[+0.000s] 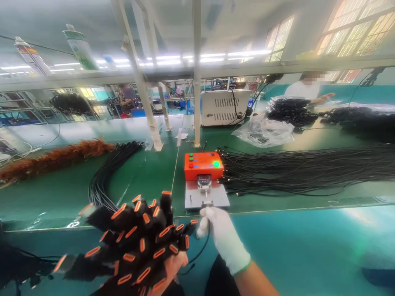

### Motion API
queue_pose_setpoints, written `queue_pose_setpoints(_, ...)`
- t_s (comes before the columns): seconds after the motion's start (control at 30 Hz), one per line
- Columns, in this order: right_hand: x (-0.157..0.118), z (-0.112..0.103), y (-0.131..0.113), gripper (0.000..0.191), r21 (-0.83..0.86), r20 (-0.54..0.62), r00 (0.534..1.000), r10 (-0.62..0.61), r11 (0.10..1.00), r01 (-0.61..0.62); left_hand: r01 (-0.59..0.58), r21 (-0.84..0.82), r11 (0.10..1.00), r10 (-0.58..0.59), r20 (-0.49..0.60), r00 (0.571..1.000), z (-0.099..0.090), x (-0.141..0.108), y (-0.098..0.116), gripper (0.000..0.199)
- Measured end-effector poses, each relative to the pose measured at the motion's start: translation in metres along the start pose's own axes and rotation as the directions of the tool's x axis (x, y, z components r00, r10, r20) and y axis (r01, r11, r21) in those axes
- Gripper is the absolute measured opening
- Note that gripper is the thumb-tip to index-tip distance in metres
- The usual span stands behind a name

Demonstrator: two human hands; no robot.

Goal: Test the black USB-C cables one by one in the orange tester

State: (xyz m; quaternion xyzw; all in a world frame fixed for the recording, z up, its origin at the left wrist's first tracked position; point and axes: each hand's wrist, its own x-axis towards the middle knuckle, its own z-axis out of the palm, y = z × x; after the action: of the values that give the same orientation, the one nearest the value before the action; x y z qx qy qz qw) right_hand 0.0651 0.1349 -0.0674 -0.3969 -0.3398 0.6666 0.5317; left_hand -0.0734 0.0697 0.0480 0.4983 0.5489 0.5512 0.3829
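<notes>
My left hand (175, 263), bare, is wrapped round a thick bundle of black cables (135, 246) whose connector ends show orange rims. In a white glove, my right hand (220, 234) pinches a black cable end (207, 204) at the front edge of a metal plate (193, 193). Behind that plate stands an orange box (200, 164) with a lit green light and small buttons. A small gauge-like part (204, 180) sits between box and plate. The cable hangs down from my right fingers in a curve.
Black cables (296, 168) stretch across the bench to the right. Another cable bundle (108, 176) and reddish-brown strands (61, 156) lie left. Behind are a white metal case (225, 107), frame posts (197, 82), a plastic bag (265, 130) and a person (300, 90) at back right.
</notes>
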Motion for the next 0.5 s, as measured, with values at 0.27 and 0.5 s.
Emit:
queue_pose_setpoints(0.27,-0.042,-0.016,-0.028,0.033,-0.849,-0.149,0.95,-0.274,0.528,0.019,0.021,-0.087,0.996,-0.011,0.119,0.993,0.004,-0.007,0.014,0.014)
queue_pose_setpoints(0.5,-0.076,0.043,-0.077,0.029,-0.255,0.023,0.902,-0.43,0.87,0.422,0.124,-0.142,0.982,-0.113,0.083,0.99,0.027,-0.009,0.009,0.023)
